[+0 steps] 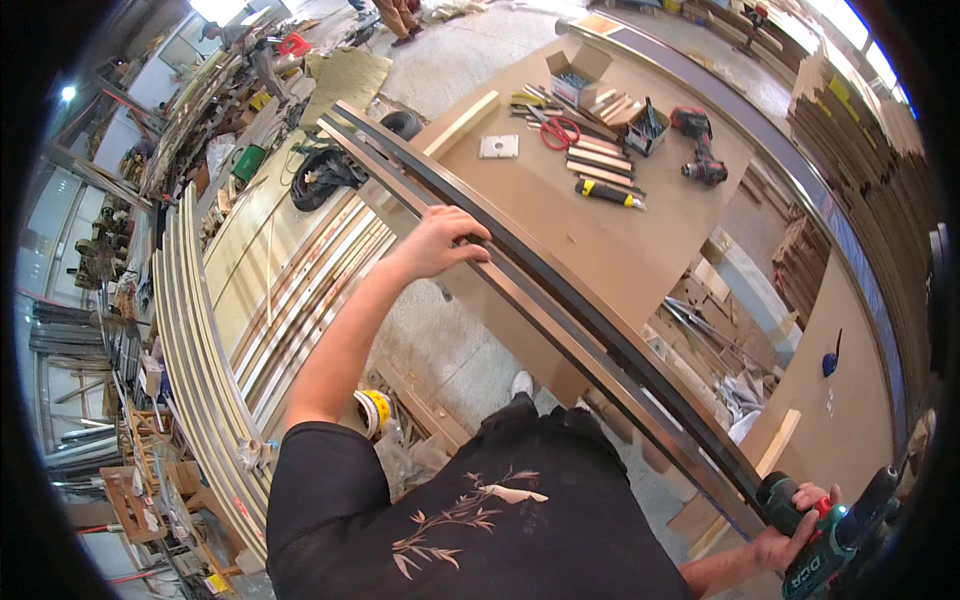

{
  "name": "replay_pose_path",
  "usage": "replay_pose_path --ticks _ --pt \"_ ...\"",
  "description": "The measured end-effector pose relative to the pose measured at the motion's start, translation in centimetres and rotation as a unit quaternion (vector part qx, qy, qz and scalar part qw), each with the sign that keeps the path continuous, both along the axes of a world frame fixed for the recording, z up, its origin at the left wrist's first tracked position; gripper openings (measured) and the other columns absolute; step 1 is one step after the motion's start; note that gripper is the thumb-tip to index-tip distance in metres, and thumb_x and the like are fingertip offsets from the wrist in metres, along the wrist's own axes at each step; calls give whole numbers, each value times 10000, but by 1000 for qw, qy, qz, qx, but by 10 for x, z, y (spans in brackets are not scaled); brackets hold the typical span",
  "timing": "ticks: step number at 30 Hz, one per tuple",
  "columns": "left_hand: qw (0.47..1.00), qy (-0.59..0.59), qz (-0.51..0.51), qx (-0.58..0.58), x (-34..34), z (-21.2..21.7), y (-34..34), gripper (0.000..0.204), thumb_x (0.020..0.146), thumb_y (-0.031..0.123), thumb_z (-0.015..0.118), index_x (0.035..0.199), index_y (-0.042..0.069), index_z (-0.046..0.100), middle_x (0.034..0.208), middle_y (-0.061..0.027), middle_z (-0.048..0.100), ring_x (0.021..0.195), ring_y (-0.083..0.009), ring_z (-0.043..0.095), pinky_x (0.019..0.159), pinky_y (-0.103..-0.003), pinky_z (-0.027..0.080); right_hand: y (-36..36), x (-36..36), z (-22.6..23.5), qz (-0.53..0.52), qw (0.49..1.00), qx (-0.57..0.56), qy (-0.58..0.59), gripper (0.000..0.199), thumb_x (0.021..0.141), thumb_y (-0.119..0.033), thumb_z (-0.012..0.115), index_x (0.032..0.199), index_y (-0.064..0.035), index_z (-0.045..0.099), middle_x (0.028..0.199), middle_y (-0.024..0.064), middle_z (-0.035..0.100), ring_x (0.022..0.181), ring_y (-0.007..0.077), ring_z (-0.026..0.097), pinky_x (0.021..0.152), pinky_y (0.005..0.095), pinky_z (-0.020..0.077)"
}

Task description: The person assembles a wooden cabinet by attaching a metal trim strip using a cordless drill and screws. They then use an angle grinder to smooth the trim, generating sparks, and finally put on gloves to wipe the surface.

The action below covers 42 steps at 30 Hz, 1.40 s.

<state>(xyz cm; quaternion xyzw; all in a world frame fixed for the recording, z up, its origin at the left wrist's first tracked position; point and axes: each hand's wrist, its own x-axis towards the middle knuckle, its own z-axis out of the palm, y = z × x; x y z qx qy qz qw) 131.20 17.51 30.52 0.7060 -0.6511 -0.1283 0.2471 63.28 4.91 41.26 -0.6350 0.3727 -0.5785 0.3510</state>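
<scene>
A long dark metal profile (560, 325), with two parallel edges and a groove between them, runs slantwise from the far left to the near right in front of me. My left hand (445, 243) is closed over its near edge, the fingers curled onto the top. At the lower right, my right hand (785, 545) grips a green and black cordless drill (815, 565) beside the near end of the profile. The drill's chuck points up and to the right, away from the profile. Whether a bit sits in it is hard to make out.
On the brown worktable (520, 210) lie red-handled scissors (560, 133), a red and black cordless drill (702, 150), a yellow and black hand tool (608, 193), wood strips (600, 165) and an open cardboard box (578, 80) of screws. Long pale strips (200, 370) are stacked at left.
</scene>
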Motion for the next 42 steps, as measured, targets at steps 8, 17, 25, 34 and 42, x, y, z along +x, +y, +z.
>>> replay_pose_path --ticks 8,17,25,34,42 --pt "999 32 18 25 -3 -15 -30 157 1017 237 731 937 107 769 875 5 717 1019 -197 638 1095 -430 377 9 22 -5 22 999 26 -2 451 1081 -187 602 1455 61 553 895 86 589 870 168 538 909 344 447" --pt "842 206 316 -385 -23 -46 -14 304 1114 162 583 852 29 659 774 -39 584 751 -133 592 638 -279 441 4 22 -11 57 998 37 -5 452 1078 -187 613 1458 53 559 882 76 583 865 161 548 874 322 452" --pt "846 -99 499 -161 2 -189 195 286 989 268 808 1095 6 764 865 -112 753 749 -171 731 716 -301 570 6 20 6 38 993 51 97 437 1051 -170 648 1423 51 592 871 81 609 828 152 570 819 307 466" --pt "723 493 454 -165 -123 -269 165 417 1119 325 635 1374 -4 662 1065 -117 781 941 -191 754 806 -332 588 4 26 10 76 942 132 299 449 923 -187 795 1307 -4 650 929 60 679 866 169 647 816 329 521" --pt "476 788 334 -201 -226 -205 9 760 1150 613 376 1589 1 473 1602 -168 536 1480 -323 493 1277 -500 348 19 80 87 127 827 174 518 374 841 -178 899 1110 -39 679 946 4 705 864 134 670 743 312 534"
